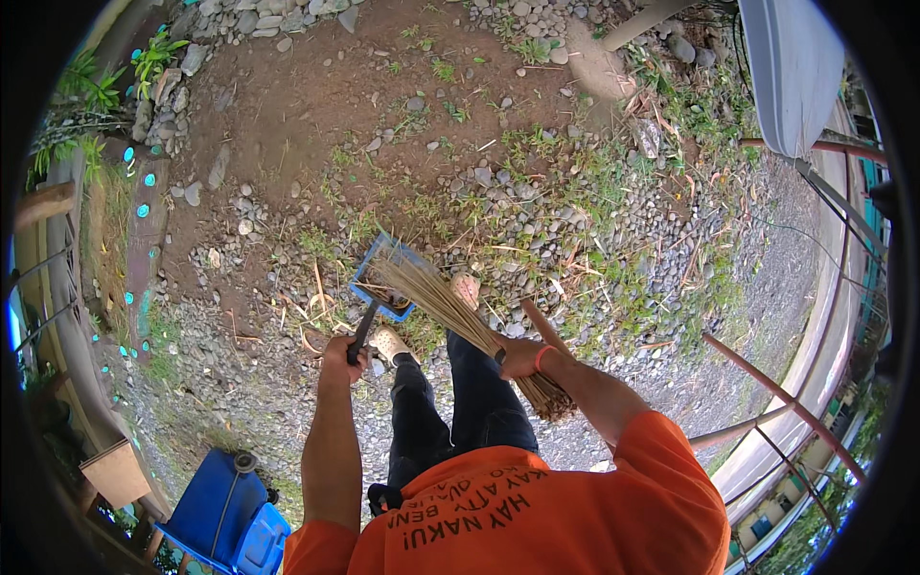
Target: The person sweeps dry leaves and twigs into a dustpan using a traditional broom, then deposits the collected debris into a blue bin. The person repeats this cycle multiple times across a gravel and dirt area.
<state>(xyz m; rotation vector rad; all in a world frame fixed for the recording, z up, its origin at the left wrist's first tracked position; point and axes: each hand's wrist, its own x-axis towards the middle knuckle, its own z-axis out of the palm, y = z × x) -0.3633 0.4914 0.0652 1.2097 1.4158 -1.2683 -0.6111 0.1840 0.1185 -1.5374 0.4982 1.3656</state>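
My left hand (pixel 346 358) is closed around the black handle of a blue dustpan (pixel 420 261), which lies low over the stony ground with dry debris in it. In my right hand (pixel 519 357) is a stick broom (pixel 445 302), a bundle of thin dry ribs gripped near its thick end. The broom's thin tips point up and left, over the dustpan; whether they touch it I cannot tell. Below the dustpan and the broom are my feet in light perforated clogs (pixel 392 343). An orange band circles my right wrist.
Pebbles, weeds and dry leaves (pixel 320 287) cover the ground around my feet. A blue wheeled bin (pixel 219 503) stands at the lower left. Wooden poles (pixel 762 381) rise at the right beside a paved strip. A grey panel (pixel 790 72) juts in at the upper right.
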